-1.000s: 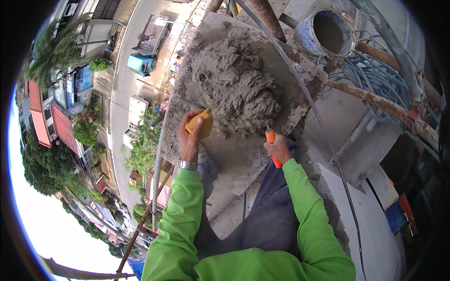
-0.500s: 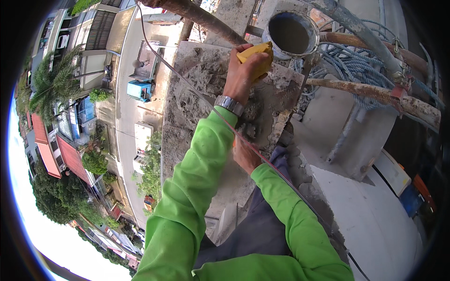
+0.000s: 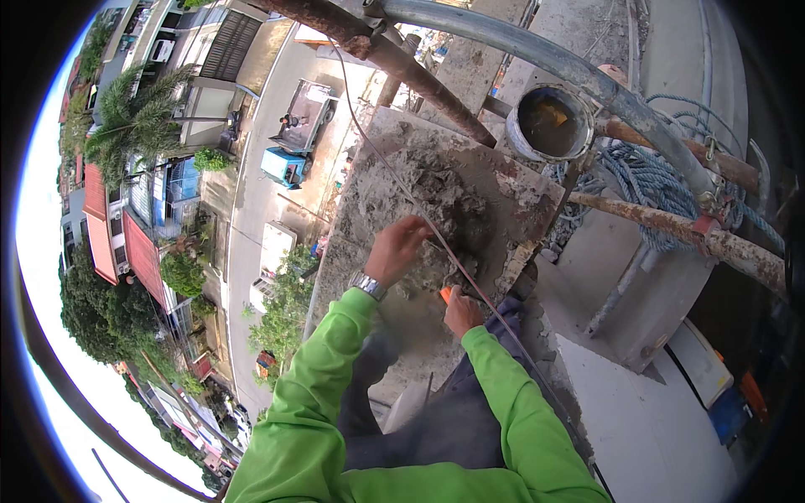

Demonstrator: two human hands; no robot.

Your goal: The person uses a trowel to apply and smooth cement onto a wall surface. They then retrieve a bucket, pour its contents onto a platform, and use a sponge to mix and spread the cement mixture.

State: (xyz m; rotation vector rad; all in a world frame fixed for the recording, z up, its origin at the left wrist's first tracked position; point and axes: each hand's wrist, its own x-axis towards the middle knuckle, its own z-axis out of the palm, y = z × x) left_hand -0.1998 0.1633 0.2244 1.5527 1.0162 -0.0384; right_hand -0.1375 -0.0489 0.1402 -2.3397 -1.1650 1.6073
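Observation:
My right hand [image 3: 463,313] is closed round the orange handle of a trowel [image 3: 445,293], whose blade is hardly visible against the grey mortar. My left hand [image 3: 397,251], with a metal watch at the wrist, holds nothing; its loosely bent fingers are apart beside the heap of wet mortar [image 3: 436,189]. The heap lies on a mortar-smeared board [image 3: 524,180] in front of me. Beyond the board's far right corner stands a bucket [image 3: 513,126] of murky water, and a yellow sponge [image 3: 549,111] shows in it.
A rusty pipe [image 3: 394,63] and a grey pipe [image 3: 520,46] cross the far side. Blue rope [image 3: 641,180] lies coiled at right beside another rusty pole [image 3: 646,220]. A thin cable [image 3: 394,172] runs across above the board. To the left is a drop to a street [image 3: 251,210].
My left hand has let go of the yellow sponge, which is now in the bucket. That hand has come back toward me, beside the mortar. My right hand still grips the orange handle.

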